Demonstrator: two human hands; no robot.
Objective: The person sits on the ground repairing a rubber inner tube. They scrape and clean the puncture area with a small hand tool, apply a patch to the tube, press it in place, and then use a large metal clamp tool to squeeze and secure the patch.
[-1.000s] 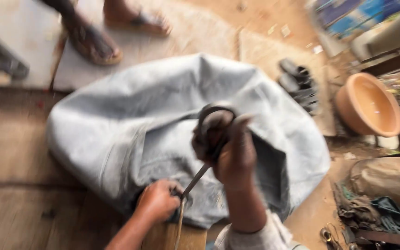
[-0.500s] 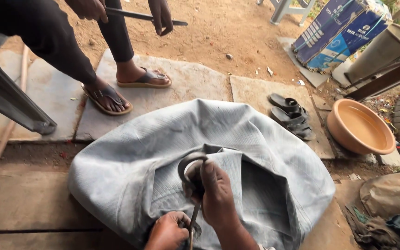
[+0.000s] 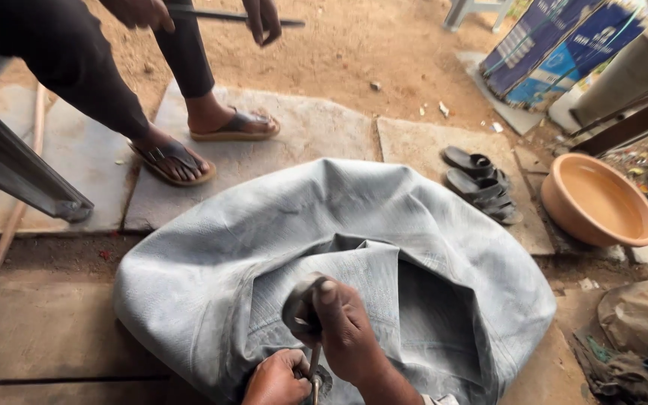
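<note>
I see my right hand (image 3: 343, 322) closed around the grey metal head of a tool with a thin shaft (image 3: 313, 358) that runs down toward me. My left hand (image 3: 277, 379) is wrapped tight low on that shaft, at a dark spot, perhaps a valve, on the big, slack, dusty grey rubber inner tube (image 3: 264, 247). The tube lies flat on the concrete slabs (image 3: 309, 124) straight ahead of me, its middle folded open.

In my judgement the risk is the tool slipping off that spot and gouging the soft rubber or my left knuckles, since both hands crowd one small point. A hard pull could also drag the loose tube.

Room is tight ahead: another person's sandalled feet (image 3: 174, 157) stand just beyond the tube's far edge. A pair of dark sandals (image 3: 481, 184) and a terracotta-coloured bowl (image 3: 598, 199) sit to the right.
</note>
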